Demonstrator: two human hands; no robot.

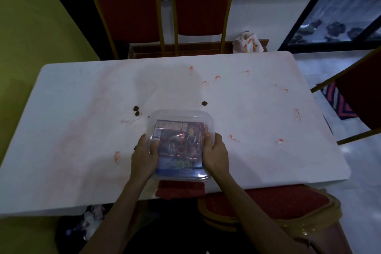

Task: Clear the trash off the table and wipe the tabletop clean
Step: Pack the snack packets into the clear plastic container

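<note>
A clear plastic container point(179, 117) with printed wrappers point(177, 144) inside is held over the near middle of the white table point(82, 93). My left hand point(144, 156) grips its left side and my right hand point(215, 154) grips its right side, thumbs over the rim. A red cloth point(180, 189) lies at the table's near edge, partly hidden under the container. Small brown crumbs point(136, 110) and one more brown bit point(204, 103) lie just beyond the container. Red smears point(116, 156) dot the tabletop, several on the right half point(296, 113).
Two red chairs with gold frames point(202, 6) stand behind the table. Another red chair point(358, 97) is at the right, and a red seat point(268, 202) sits at the near right. A dark bag with trash point(86, 227) is on the floor at the near left.
</note>
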